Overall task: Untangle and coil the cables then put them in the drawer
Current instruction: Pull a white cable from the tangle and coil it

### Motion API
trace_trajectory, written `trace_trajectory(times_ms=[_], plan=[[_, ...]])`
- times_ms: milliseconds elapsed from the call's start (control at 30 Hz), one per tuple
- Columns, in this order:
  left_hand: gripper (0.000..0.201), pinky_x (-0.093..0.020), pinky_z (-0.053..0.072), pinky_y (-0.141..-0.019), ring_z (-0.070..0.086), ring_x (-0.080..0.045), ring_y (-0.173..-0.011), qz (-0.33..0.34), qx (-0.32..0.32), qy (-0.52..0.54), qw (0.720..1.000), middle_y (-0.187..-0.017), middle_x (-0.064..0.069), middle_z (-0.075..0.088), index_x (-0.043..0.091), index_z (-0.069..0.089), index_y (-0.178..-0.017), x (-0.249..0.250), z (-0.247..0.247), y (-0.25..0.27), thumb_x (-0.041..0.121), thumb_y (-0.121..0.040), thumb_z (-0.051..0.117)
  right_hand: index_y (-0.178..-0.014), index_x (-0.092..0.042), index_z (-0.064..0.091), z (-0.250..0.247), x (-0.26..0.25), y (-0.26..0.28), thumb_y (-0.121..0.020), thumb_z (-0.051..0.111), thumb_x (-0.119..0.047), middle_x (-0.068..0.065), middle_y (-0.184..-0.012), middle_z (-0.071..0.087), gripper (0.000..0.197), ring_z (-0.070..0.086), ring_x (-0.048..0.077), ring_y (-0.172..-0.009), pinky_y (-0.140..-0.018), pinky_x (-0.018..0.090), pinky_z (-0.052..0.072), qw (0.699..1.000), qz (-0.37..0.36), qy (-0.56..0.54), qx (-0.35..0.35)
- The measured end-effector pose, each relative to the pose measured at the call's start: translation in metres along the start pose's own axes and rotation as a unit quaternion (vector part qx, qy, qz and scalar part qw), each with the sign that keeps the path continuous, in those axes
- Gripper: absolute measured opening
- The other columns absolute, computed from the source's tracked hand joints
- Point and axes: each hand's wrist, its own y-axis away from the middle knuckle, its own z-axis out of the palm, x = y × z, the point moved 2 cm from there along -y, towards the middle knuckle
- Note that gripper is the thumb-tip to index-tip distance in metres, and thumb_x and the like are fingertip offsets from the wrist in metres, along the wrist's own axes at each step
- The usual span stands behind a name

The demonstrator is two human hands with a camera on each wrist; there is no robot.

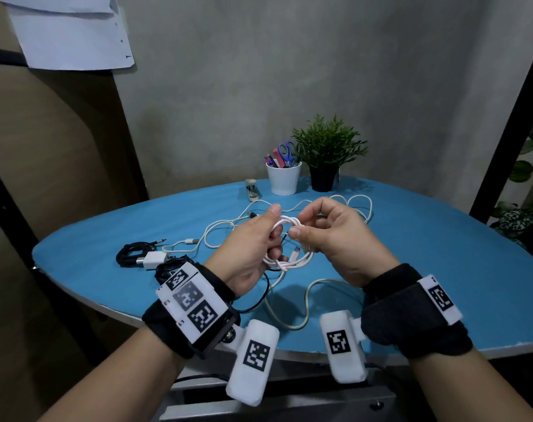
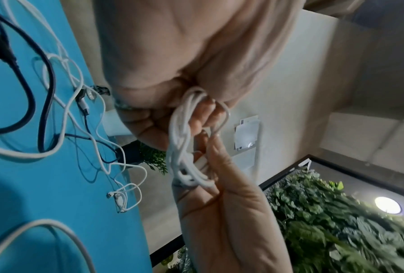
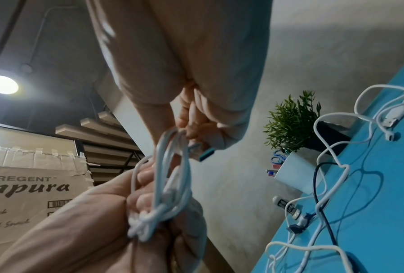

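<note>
White coil: we hold a white cable coil (image 1: 289, 245) in the air above the blue table (image 1: 426, 254), between both hands; several loops are already gathered.
Left hand: our left hand (image 1: 247, 248) grips the coil's left side; thumb laid along the top of the loops; fingers curled through and under them.
Right hand: our right hand (image 1: 335, 236) pinches the top of the coil with thumb and forefinger; remaining fingers curled in; the right wrist view shows a blue-tipped plug (image 3: 205, 154) at these fingers.
Key relation: the coil lies between the two hands, its loop plane roughly upright and facing us; the loose tail and plug sit on the right hand's side, so we judge the right hand makes the wrap while the left anchors.
Step in hand: we judge the tail is being wrapped or tucked around the loops; drawer placement not yet done.
Remaining cables: white cables (image 1: 317, 300) and black cables (image 1: 131, 254) lie loose on the table below and to the left.
Open room: bare table to the right; the near edge lies just below our wrists; no drawer is clearly identifiable.
</note>
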Motion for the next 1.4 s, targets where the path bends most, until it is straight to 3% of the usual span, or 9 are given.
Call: trace_trajectory(times_ms=[167,333,533,633,767,900,1100,1267,1400], plan=[[0.045,-0.026,0.041,-0.052,0.025,-0.012,-0.045,0.005,-0.024,0.019,1.0,-0.052,0.004,0.022,0.017,0.036,-0.062,0.001,0.0,0.0,0.055,-0.083,0.045,-0.079,-0.01,0.055,-0.002,0.0,0.001,-0.082,0.062,0.007,0.011,-0.068,0.062,0.018,0.055,0.021,-0.06,-0.061,0.032,0.044,1.0,0.025,-0.012,-0.003],[0.032,-0.021,0.042,-0.047,0.023,-0.009,-0.046,0.016,-0.031,0.017,0.999,-0.056,0.004,0.021,0.017,0.04,-0.07,0.001,0.0,-0.001,0.035,-0.097,0.041,-0.079,-0.009,0.056,-0.004,0.0,-0.002,-0.08,0.067,0.003,0.01,-0.068,0.066,0.016,0.053,0.012,-0.052,-0.047,0.017,0.039,0.999,0.025,0.022,0.019],[0.03,-0.022,0.038,-0.049,0.022,-0.007,-0.042,0.045,0.005,-0.021,0.999,-0.05,0.008,0.023,0.018,0.044,-0.072,0.001,-0.004,-0.006,0.032,-0.099,0.04,-0.087,-0.013,0.058,-0.006,0.001,0.001,-0.08,0.067,0.002,0.006,-0.069,0.067,0.019,0.057,0.01,-0.054,-0.051,0.021,0.041,0.997,0.067,0.01,-0.047],[0.032,-0.021,0.044,-0.048,0.033,-0.008,-0.044,0.027,0.007,-0.027,0.999,-0.05,0.006,0.034,0.014,0.048,-0.073,-0.002,-0.008,-0.011,0.032,-0.099,0.039,-0.083,-0.008,0.058,-0.01,0.002,-0.001,-0.077,0.066,0.009,0.005,-0.06,0.064,0.02,0.057,0.012,-0.05,-0.047,0.021,0.046,0.997,0.076,-0.004,-0.003],[0.031,-0.027,0.047,-0.068,0.053,-0.012,-0.062,0.004,-0.006,-0.099,0.995,-0.067,-0.001,0.056,0.012,0.057,-0.083,-0.01,-0.018,-0.012,0.028,-0.1,0.037,-0.077,-0.005,0.059,-0.02,0.003,-0.007,-0.077,0.065,0.013,0.008,-0.06,0.06,0.018,0.057,0.013,-0.047,-0.045,0.02,0.049,0.994,0.098,0.013,0.046],[0.021,-0.035,0.05,-0.069,0.062,-0.019,-0.073,0.033,-0.021,-0.415,0.909,-0.084,-0.005,0.067,0.018,0.063,-0.081,-0.025,-0.029,-0.008,0.037,-0.089,0.057,-0.077,-0.003,0.057,-0.035,0.008,-0.01,-0.077,0.064,0.014,0.013,-0.065,0.059,0.018,0.057,0.015,-0.048,-0.044,0.02,0.048,0.988,0.129,0.049,0.074],[0.027,-0.029,0.051,-0.073,0.061,-0.009,-0.08,0.013,-0.211,-0.657,0.724,-0.086,0.007,0.066,0.022,0.067,-0.087,-0.05,-0.004,0.018,0.039,-0.069,0.078,-0.073,-0.005,0.055,-0.054,0.016,-0.002,-0.079,0.061,0.014,0.015,-0.067,0.058,0.021,0.058,0.016,-0.049,-0.043,0.019,0.048,0.98,0.163,0.05,0.098],[0.006,-0.03,0.047,-0.065,0.057,-0.016,-0.073,0.007,-0.231,-0.689,0.687,-0.073,0.006,0.059,0.016,0.065,-0.081,-0.052,0.005,0.013,0.022,-0.08,0.067,-0.077,-0.006,0.054,-0.063,0.018,0.004,-0.079,0.061,0.013,0.016,-0.072,0.061,0.02,0.059,0.018,-0.055,-0.043,0.02,0.048,0.978,0.173,0.03,0.113],[0.014,-0.031,0.044,-0.063,0.051,-0.022,-0.071,0.011,-0.216,-0.706,0.674,-0.079,-0.004,0.058,0.011,0.061,-0.083,-0.05,0.006,0.01,0.018,-0.086,0.05,-0.078,-0.006,0.054,-0.071,0.012,0.008,-0.08,0.06,0.012,0.016,-0.074,0.062,0.019,0.06,0.017,-0.055,-0.044,0.019,0.049,0.979,0.163,0.006,0.125]])
